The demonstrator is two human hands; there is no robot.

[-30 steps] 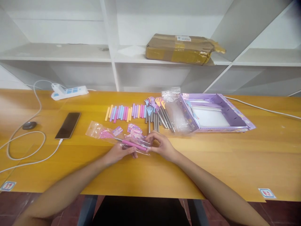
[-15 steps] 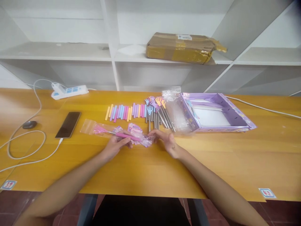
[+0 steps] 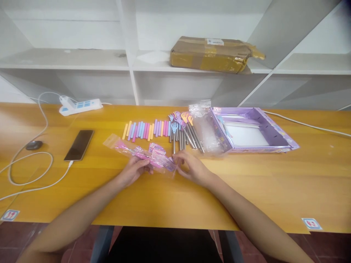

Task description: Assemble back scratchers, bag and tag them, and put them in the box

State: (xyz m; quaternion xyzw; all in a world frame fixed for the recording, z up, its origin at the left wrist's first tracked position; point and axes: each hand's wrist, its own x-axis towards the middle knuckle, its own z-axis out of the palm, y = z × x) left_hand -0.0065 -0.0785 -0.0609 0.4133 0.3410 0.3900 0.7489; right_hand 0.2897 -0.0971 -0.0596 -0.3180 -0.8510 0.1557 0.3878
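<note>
My left hand (image 3: pixel 137 170) is closed around a pink back scratcher (image 3: pixel 142 156) that lies inside a clear plastic bag (image 3: pixel 112 140). Its hand-shaped end points left. At the bag's right end, my right hand (image 3: pixel 193 166) pinches the plastic edge between thumb and fingers. Pink printed cards (image 3: pixel 157 149) lie just behind the bag, partly covered by it. Beyond my right hand is a pile of back scratchers (image 3: pixel 182 133) with metal rods and coloured hand-shaped heads. Left of the pile, coloured handle sleeves (image 3: pixel 146 130) form a row.
A purple open box (image 3: pixel 263 149) stands at right, with clear bags (image 3: pixel 210 133) against its left side. A phone (image 3: pixel 79 145) on a cable, a black object (image 3: pixel 34 145) and a power strip (image 3: pixel 80 106) are at left. A taped carton (image 3: pixel 208 56) sits on the shelf.
The bag with the back scratcher has shifted right and tilted down at its right end. My right hand's fingers have closed at the bag's edge.
</note>
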